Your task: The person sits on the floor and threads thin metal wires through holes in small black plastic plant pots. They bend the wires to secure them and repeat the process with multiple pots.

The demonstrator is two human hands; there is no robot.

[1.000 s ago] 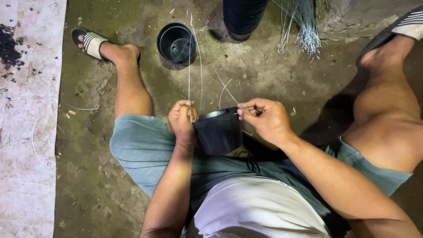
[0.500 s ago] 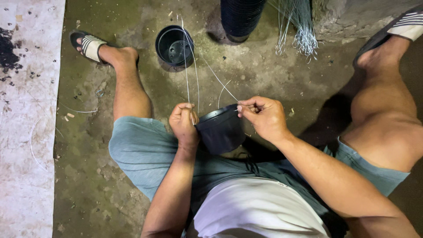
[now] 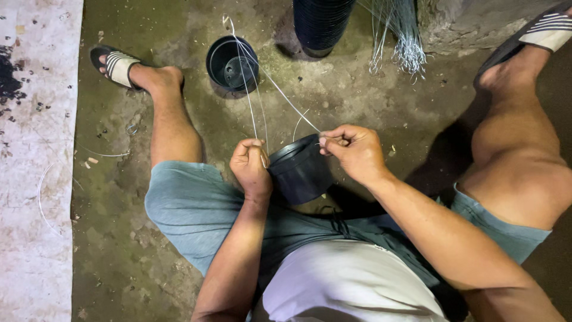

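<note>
With our left hand (image 3: 251,167) fisted on thin wires (image 3: 253,107) and our right hand (image 3: 351,152) pinching another at the black pot (image 3: 301,173) in our lap, a slack grip could let them spring free.

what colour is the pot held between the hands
Black, or very dark; the pot shows best in the head view.

There are no packages, no labels, no signs and no screens in this view.
</note>
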